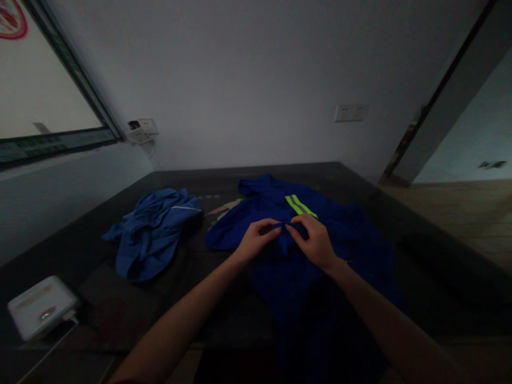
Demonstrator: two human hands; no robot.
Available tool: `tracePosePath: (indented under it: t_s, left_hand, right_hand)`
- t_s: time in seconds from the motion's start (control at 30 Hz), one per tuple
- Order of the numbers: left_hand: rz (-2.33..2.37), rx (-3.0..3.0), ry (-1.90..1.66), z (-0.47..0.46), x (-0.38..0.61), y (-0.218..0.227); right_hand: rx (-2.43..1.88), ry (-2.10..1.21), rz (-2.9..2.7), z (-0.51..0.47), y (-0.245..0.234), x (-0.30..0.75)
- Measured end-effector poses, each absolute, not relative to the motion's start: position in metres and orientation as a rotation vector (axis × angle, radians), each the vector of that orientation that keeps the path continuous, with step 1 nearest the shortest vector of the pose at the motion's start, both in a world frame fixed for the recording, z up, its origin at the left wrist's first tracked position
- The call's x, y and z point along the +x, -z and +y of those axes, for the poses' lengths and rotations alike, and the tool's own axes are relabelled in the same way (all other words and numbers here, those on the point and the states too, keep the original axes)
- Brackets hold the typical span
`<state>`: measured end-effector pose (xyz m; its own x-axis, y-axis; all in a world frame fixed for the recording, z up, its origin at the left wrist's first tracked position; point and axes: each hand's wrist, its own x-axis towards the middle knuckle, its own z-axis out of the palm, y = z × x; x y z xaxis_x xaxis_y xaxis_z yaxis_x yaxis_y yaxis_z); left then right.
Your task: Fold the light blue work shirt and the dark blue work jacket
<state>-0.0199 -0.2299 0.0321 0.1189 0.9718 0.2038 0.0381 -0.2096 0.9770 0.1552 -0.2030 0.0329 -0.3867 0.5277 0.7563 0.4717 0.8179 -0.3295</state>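
A dark blue work jacket [304, 272] with a yellow-green and grey reflective strip [298, 205] is spread over the dark table, and its lower part hangs past the front edge. My left hand [260, 236] pinches a bit of the jacket's fabric between thumb and fingers. Close beside it, my right hand [314, 239] pinches the same fabric just below the reflective strip. The fingertips nearly meet, with a small fold of cloth between them. Dim light hides whether a button or other fastener is there.
A crumpled lighter blue garment [154, 229] lies on the left of the dark table [224, 298]. At the front left corner sits a white box-shaped device [43, 306] with a cable. A camouflage-patterned piece [224, 209] shows behind the jacket. Wall sockets [350, 112] are above the table.
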Motion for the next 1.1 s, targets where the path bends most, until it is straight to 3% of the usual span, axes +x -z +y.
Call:
tracePosePath:
  t_s: [0.27,0.83,1.1]
  left_hand:
    - [1.065,1.514,-1.261,-0.231,-0.021,-0.031]
    - [1.283,2.232,-1.352,-0.241,-0.017,-0.021]
    - [1.181,2.194,-1.241,-0.230,-0.027,-0.022]
  right_hand:
    - [-0.709,-0.116,-2.038,-0.204,-0.032,0.154]
    - [-0.491,-0.120,-2.207,-0.207,-0.029,0.153]
    - [-0.690,-0.239,-1.923,-0.204,-0.034,0.161]
